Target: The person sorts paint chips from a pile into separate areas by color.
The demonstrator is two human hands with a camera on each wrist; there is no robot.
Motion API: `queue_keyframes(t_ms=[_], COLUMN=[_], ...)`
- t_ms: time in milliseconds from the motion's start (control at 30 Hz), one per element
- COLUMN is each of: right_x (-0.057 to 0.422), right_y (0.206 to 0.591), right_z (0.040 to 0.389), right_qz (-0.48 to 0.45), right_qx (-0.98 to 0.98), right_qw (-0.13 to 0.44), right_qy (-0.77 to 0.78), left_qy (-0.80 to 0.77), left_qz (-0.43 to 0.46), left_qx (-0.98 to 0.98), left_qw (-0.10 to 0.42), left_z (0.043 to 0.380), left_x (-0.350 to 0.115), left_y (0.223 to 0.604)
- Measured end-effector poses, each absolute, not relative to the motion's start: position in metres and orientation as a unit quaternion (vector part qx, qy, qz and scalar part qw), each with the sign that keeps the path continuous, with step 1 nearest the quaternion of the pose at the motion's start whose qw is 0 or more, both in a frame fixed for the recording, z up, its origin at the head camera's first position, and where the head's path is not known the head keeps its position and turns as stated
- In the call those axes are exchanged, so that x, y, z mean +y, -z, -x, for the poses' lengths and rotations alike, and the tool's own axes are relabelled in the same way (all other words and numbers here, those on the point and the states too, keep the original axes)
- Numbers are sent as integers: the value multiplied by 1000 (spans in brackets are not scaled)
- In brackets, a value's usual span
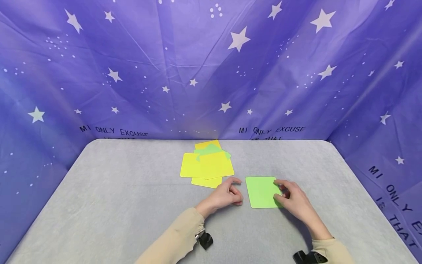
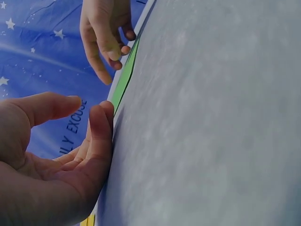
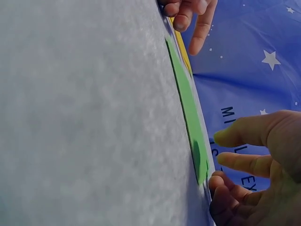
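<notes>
A green square card (image 1: 262, 192) with rounded corners lies flat on the table, right of centre. At its right edge is my right hand (image 1: 294, 200), thumb and index finger apart, their tips over the card in the head view. The right wrist view shows no pinch on the green card (image 3: 188, 106); whether a fingertip touches it, I cannot tell. My left hand (image 1: 225, 194) rests by the tabletop left of the card, fingers loosely bent and holding nothing. In the left wrist view its thumb (image 2: 59, 107) stands away from the fingers.
Several yellow cards (image 1: 191, 165) overlap in a loose pile behind the left hand, with green pieces (image 1: 211, 149) among them. The grey table (image 1: 115, 205) ends at a purple star-patterned cloth (image 1: 184, 55) at the back and sides.
</notes>
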State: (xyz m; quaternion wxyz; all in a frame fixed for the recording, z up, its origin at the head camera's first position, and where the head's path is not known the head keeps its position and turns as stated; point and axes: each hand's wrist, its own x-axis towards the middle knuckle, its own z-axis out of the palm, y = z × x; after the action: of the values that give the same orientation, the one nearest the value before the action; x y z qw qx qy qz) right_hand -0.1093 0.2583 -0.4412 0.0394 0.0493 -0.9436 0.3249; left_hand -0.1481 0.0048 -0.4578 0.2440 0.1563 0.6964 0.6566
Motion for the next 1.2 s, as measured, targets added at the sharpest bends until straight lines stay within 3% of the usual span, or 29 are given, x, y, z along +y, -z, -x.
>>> queue_keyframes(t_ms=[667,1200], right_x=[218,186], right_y=[437,442], right_z=[127,140], right_qz=[-76,-107], right_qx=[-905,-892], right_qw=[41,9], right_qy=[-416,-439], left_qy=[-666,-675], left_qz=[-114,-22], left_qx=[706,725], left_qw=[211,133], left_z=[158,165], left_x=[-44,-80], left_y=[453,449])
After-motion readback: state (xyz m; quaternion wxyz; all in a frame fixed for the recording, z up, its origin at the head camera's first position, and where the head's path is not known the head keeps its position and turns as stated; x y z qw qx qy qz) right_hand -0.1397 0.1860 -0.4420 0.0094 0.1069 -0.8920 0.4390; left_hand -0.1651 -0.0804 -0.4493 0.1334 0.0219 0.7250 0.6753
